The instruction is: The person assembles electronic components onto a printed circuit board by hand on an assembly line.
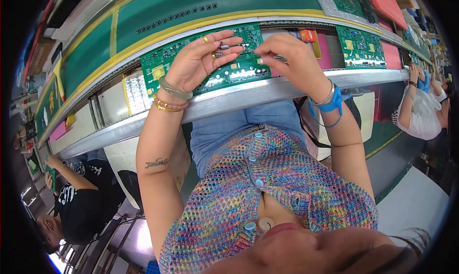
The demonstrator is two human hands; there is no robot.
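My left hand (193,61) is palm up over a large green circuit board (234,76), its fingers stretched out and slightly apart. Small dark cylindrical components (224,47), which look like capacitors, rest among its fingers. To the right, my right hand (297,57) is bent in a pinch close to the board's right end. A small dark piece (280,58) shows at its fingers, probably a similar component. The board lies on a rail line and carries many parts; my left hand covers some of its middle.
A row of small black components (177,17) lies on the green bench beyond the rail. Another circuit board (361,48) sits farther right on the line, near a small orange-red box (307,35). A metal rail (229,97) runs before me. Other people work at both sides.
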